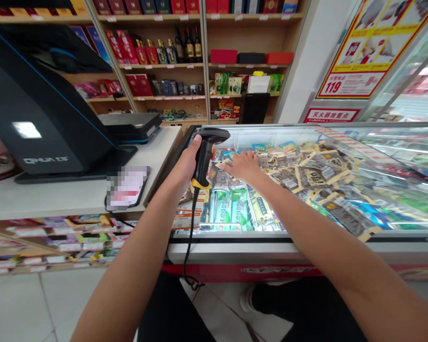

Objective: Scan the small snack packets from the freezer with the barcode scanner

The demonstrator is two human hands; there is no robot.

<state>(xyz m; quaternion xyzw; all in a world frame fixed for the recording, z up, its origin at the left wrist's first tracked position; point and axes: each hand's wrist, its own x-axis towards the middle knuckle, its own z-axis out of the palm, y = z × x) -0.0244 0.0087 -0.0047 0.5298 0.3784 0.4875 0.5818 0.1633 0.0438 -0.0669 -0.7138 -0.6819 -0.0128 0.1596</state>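
Note:
My left hand is wrapped round the handle of a black and yellow barcode scanner, held upright over the near left end of the freezer. The scanner's cord hangs down in front of the freezer and ends in a loop. My right hand lies palm down with fingers spread on snack packets to the right of the scanner. Its palm is hidden, and I see no packet gripped. Below the hands are green and white ice-pop packs. Brown and cream snack packets are heaped to the right.
A chest freezer with glass lids runs across the front. On the left counter are a checkout terminal, a scale and a phone with a pixelated screen. Stocked shelves stand behind.

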